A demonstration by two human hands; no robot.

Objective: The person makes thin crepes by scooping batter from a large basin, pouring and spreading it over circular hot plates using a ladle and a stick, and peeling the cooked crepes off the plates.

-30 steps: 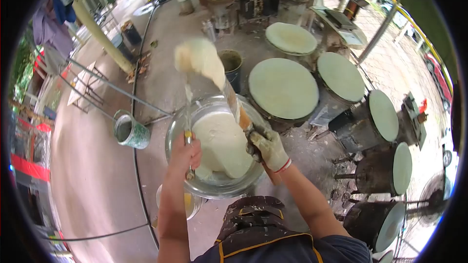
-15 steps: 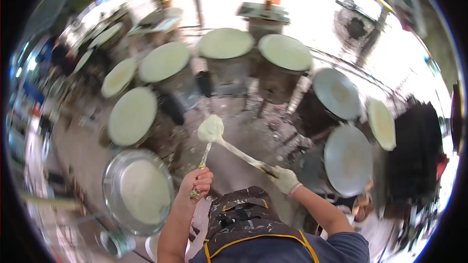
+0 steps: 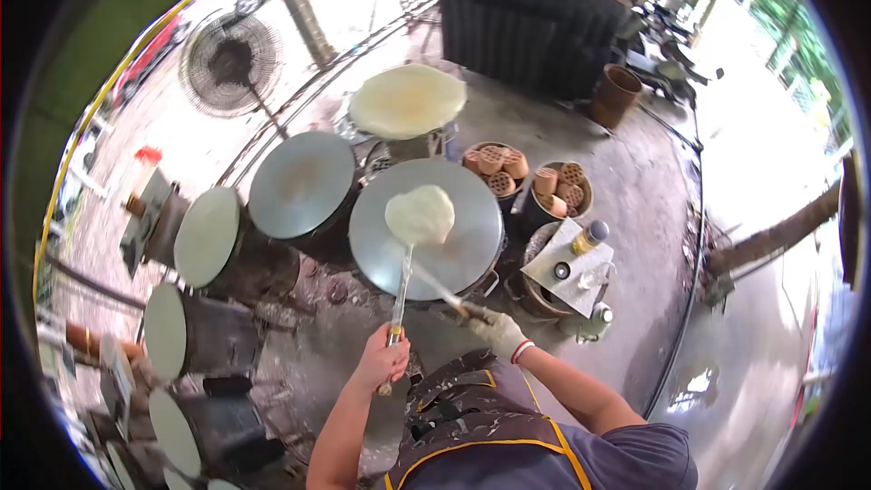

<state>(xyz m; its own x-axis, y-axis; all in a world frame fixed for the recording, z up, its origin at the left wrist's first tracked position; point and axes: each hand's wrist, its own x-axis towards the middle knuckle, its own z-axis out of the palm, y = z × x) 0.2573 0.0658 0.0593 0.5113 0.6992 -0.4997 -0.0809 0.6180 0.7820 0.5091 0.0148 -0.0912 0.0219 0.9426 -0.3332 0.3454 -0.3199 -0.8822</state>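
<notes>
My bare left hand [image 3: 379,360] is closed around the handle of a long ladle [image 3: 400,295], whose far end is covered by a pale lump of batter or dough [image 3: 420,215]. That lump is over the large round grey griddle [image 3: 370,240] in front of me; whether it touches the surface I cannot tell. In a white glove, my right hand [image 3: 499,333] grips a pale, batter-smeared stick [image 3: 439,285]. The stick slants up toward the lump, and its far end is blurred and hidden. Left of this griddle sits a second bare griddle [image 3: 302,183].
A griddle with a pale sheet [image 3: 408,100] stands behind, and more coated griddles [image 3: 207,238] line the left. At right are buckets of perforated clay-coloured cylinders [image 3: 570,194] and a board [image 3: 567,263] with bottles. A standing fan [image 3: 230,63] and dark corrugated stack [image 3: 526,23] stand farther back.
My view has swung right, from the row of coated griddles to the bare grey ones. The lump, ladle and stick have come along and are now over a bare griddle instead of the floor.
</notes>
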